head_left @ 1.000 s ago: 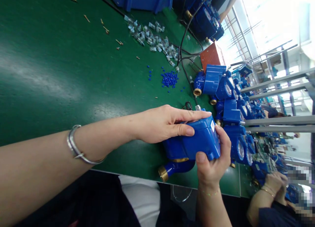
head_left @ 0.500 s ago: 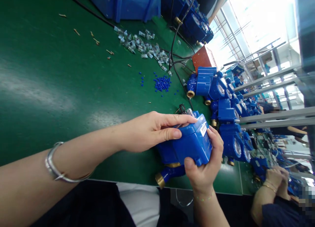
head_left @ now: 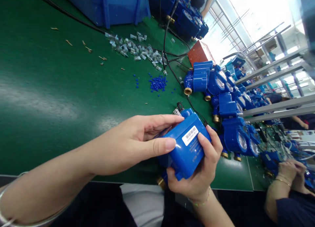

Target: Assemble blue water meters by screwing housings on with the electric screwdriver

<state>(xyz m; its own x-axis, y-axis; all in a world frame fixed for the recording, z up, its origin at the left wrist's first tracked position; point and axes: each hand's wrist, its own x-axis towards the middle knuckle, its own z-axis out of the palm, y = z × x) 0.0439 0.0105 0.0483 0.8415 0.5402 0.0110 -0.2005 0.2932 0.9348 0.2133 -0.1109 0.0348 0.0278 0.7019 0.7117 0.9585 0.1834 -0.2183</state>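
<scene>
A blue water meter (head_left: pixel 188 154) with a white barcode label on its housing is between my two hands, close to the table's front edge. My left hand (head_left: pixel 133 141) grips its upper left side, thumb on the housing and fingers along the top. Around the lower right side my right hand (head_left: pixel 199 168) is closed, with fingertips beside the label and the thumb underneath. A brass threaded end (head_left: pixel 161 182) shows below the housing; the rest of the pipe body is mostly hidden. Just behind the meter stick up a dark wire coil and a clear connector piece (head_left: pixel 177 111).
Small blue caps (head_left: pixel 158 83), clear connectors (head_left: pixel 137 50) and brass screws (head_left: pixel 88 49) lie on the green table (head_left: pixel 73 122). Several blue meters (head_left: pixel 231 105) stand at right. A blue bin (head_left: pixel 123 7), black cable and orange box (head_left: pixel 200 53) are behind. Another person's hands (head_left: pixel 291 171) work at right.
The meter's housing has turned so that its barcode label faces me more fully. My right hand has shifted left with it, and the left thumb lies further along the housing.
</scene>
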